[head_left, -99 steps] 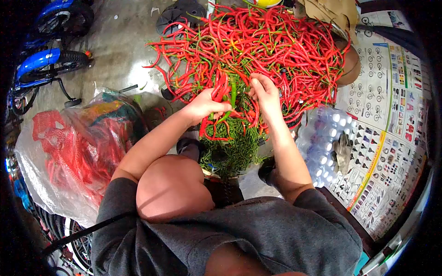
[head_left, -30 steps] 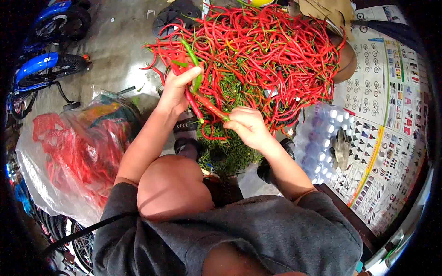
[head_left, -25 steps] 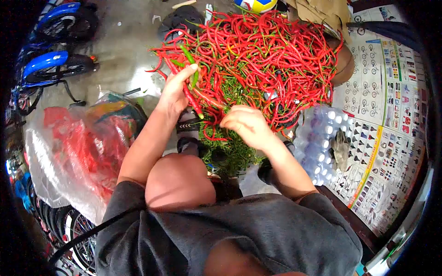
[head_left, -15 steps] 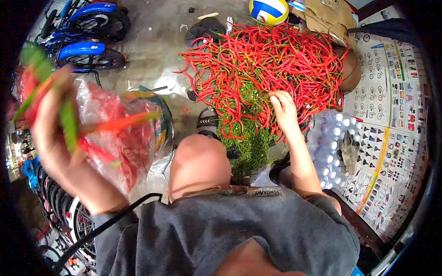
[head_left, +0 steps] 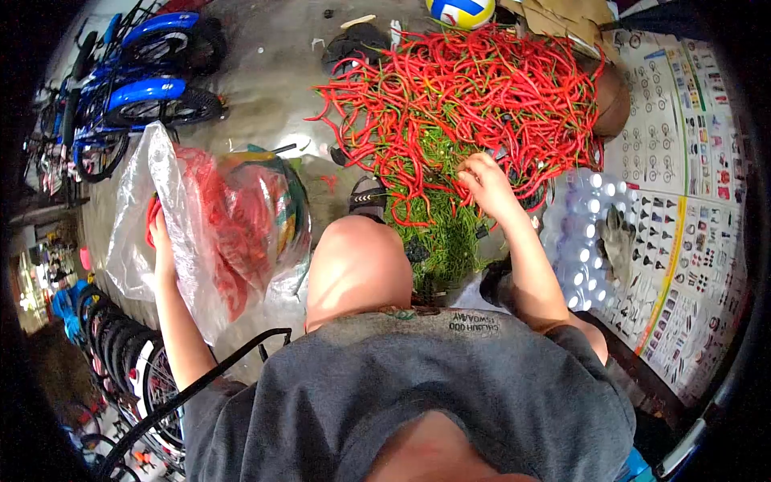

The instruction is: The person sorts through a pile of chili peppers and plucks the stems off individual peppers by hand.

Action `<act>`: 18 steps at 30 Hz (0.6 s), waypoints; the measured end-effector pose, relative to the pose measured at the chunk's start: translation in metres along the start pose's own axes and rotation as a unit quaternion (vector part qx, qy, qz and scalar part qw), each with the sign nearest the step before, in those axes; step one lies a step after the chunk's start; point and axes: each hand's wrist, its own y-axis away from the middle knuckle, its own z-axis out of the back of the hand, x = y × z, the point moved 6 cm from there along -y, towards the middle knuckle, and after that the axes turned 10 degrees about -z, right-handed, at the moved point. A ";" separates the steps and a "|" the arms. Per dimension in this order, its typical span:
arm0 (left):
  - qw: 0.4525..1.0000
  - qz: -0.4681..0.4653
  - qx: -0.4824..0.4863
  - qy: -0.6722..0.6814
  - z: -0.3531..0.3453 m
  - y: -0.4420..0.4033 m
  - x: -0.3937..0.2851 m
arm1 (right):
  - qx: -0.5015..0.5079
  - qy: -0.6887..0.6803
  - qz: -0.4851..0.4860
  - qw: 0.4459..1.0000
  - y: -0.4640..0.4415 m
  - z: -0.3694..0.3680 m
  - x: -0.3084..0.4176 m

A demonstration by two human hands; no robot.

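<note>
A large heap of red chili peppers (head_left: 506, 96) with green stems spreads in front of me. My right hand (head_left: 487, 186) is at its near edge, fingers curled together; whatever they pinch is too small to make out. Beneath and beside that hand lies a mound of loose green stems (head_left: 450, 245). On the left, my left hand (head_left: 161, 238) is closed around a few red chili peppers (head_left: 152, 215) at the side of a clear plastic bag (head_left: 136, 185). Red chili peppers (head_left: 229, 241) fill much of the bag, seen through its film.
Blue bicycles (head_left: 148, 92) stand at the upper left, with a row of tyres (head_left: 104, 333) below. A pack of capped bottles (head_left: 578, 233) with a grey glove (head_left: 617, 241) on it is at right, by a printed poster (head_left: 666, 241). A ball (head_left: 462, 11) rests behind the heap.
My left hand has gone from raised and blurred, with chili peppers close to the camera, down to the plastic bag. My right hand has shifted slightly left and nearer along the heap.
</note>
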 end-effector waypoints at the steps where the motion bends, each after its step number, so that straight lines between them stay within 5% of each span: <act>1: 1.000 0.008 0.009 0.002 -0.002 -0.010 0.004 | 0.011 0.016 -0.006 1.000 0.000 0.004 -0.002; 4: 0.999 0.034 0.029 0.004 -0.008 -0.015 -0.006 | -0.006 0.012 -0.061 0.998 -0.002 0.006 -0.033; 5: 0.956 0.027 0.079 -0.281 -0.010 -0.002 -0.054 | -0.007 0.018 -0.094 0.995 -0.003 0.002 -0.045; 6: 0.832 0.016 0.121 -0.541 -0.012 0.010 -0.096 | -0.007 0.018 -0.097 0.995 -0.006 -0.008 -0.058; 8: 0.798 -0.199 -0.073 -0.565 -0.011 0.035 -0.172 | 0.114 0.036 -0.129 0.984 -0.011 -0.041 -0.086; 10: 0.866 -0.352 -0.179 -0.308 -0.057 0.079 -0.260 | 0.182 0.030 -0.129 0.974 -0.014 -0.076 -0.076; 12: 0.873 -0.452 -0.144 -0.115 -0.106 0.109 -0.279 | 0.188 0.057 -0.101 0.975 -0.023 -0.120 -0.072; 14: 0.865 -0.487 0.086 -0.088 -0.195 0.114 -0.301 | 0.160 0.048 -0.148 0.975 -0.034 -0.168 -0.091; 16: 0.909 -0.291 0.295 0.045 -0.279 0.086 -0.265 | 0.107 0.221 -0.186 0.951 -0.035 -0.157 -0.042; 18: 0.914 -0.204 0.349 0.044 -0.338 0.055 -0.209 | 0.140 0.351 -0.079 0.922 -0.039 -0.165 -0.015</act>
